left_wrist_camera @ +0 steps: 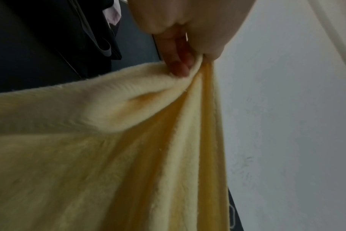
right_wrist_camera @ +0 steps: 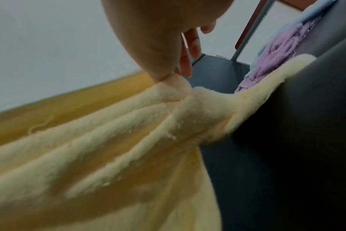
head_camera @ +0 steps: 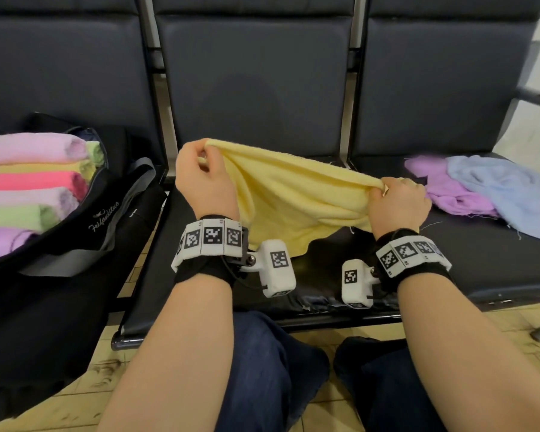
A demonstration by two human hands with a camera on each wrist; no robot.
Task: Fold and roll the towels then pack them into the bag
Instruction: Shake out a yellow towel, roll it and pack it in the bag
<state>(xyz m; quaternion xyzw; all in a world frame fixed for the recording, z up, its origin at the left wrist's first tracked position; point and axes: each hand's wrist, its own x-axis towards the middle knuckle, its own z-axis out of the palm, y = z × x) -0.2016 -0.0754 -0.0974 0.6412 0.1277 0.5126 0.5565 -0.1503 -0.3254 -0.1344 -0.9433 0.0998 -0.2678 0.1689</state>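
A pale yellow towel (head_camera: 289,198) hangs stretched between my two hands above the middle black seat (head_camera: 325,285). My left hand (head_camera: 201,179) pinches one upper corner, raised higher; in the left wrist view the fingertips (left_wrist_camera: 180,68) clamp the bunched edge of the yellow towel (left_wrist_camera: 109,148). My right hand (head_camera: 398,204) grips the other corner lower down, and the right wrist view shows the thumb side pressing the gathered yellow towel (right_wrist_camera: 138,132). A black bag (head_camera: 85,213) lies open on the left seat, filled with several rolled towels (head_camera: 32,182) in pink, yellow, green and purple.
A crumpled purple towel (head_camera: 449,188) and a light blue towel (head_camera: 505,194) lie loose on the right seat. Dark padded seat backs (head_camera: 256,82) rise behind. My knees in dark jeans (head_camera: 278,369) sit below the seat's front edge, over a tiled floor.
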